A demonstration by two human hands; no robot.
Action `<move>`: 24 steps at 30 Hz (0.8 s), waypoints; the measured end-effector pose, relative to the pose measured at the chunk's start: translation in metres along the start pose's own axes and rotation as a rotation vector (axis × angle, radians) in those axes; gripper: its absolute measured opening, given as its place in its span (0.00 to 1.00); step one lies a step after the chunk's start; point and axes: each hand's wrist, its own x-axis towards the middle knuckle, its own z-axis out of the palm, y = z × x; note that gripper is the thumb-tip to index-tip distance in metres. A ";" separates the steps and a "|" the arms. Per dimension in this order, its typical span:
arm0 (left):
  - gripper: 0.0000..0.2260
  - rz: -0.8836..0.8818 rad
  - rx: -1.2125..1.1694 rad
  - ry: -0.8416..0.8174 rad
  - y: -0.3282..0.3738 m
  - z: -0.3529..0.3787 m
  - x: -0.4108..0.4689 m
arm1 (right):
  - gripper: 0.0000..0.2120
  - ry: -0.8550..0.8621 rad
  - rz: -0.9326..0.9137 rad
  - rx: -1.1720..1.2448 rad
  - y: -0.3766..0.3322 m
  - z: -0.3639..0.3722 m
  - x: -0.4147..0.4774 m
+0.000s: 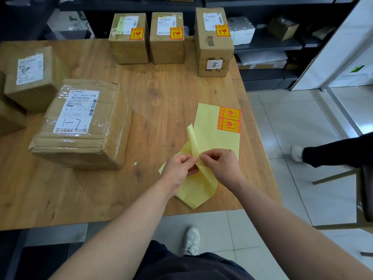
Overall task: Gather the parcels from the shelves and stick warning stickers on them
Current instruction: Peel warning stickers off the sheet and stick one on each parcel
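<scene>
Pinching a lifted fold of the yellow backing sheet (214, 136), the left hand (178, 168) and right hand (220, 165) each close thumb and fingertips on it. It looks thin, limp and slick (release paper, I judge), so it will flop. Two warning stickers (230, 120) sit beyond the grip, rightward; lift one by a corner. The unstickered taped parcel (80, 126) lies left of it

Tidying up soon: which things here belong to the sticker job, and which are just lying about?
Job: sticker sheet, yellow backing paper pinched by left hand and right hand, taped parcel, unstickered box, stickered boxes.
Lying about: white scrap, chair.
</scene>
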 end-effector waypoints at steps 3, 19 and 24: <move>0.05 0.017 0.101 0.098 -0.001 0.001 0.001 | 0.05 0.012 0.015 -0.004 0.001 0.000 0.001; 0.14 0.238 0.923 0.452 0.024 -0.025 0.009 | 0.08 0.142 0.203 0.073 0.005 -0.024 0.009; 0.16 0.291 1.170 0.529 0.038 -0.040 0.016 | 0.08 0.164 0.191 0.093 -0.004 -0.036 0.010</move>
